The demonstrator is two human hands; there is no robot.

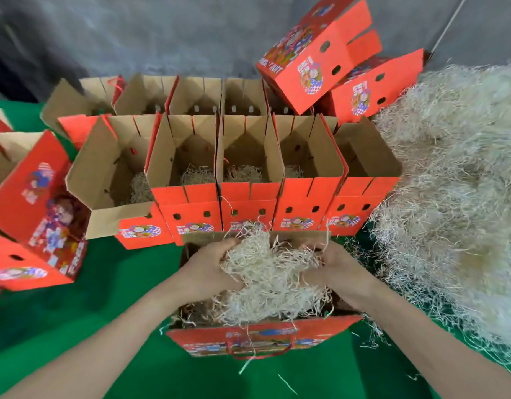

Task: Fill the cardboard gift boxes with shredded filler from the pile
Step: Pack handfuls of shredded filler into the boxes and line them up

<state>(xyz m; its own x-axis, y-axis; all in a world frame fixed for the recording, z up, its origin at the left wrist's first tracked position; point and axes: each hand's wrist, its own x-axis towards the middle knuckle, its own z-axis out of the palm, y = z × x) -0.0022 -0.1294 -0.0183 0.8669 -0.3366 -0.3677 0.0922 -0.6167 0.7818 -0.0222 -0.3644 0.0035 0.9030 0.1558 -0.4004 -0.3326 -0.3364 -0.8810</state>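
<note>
An open red gift box stands right in front of me on the green table. Over its opening I hold a wad of pale shredded filler. My left hand grips the wad's left side and my right hand grips its right side, fingers buried in the strands. More filler lies inside the box beneath the wad. The big filler pile covers the table's right side.
Behind the near box stand two rows of open red boxes, several of the front ones with a little filler at the bottom. Closed boxes are stacked at back right and lie tipped at left. Loose strands litter the green cloth.
</note>
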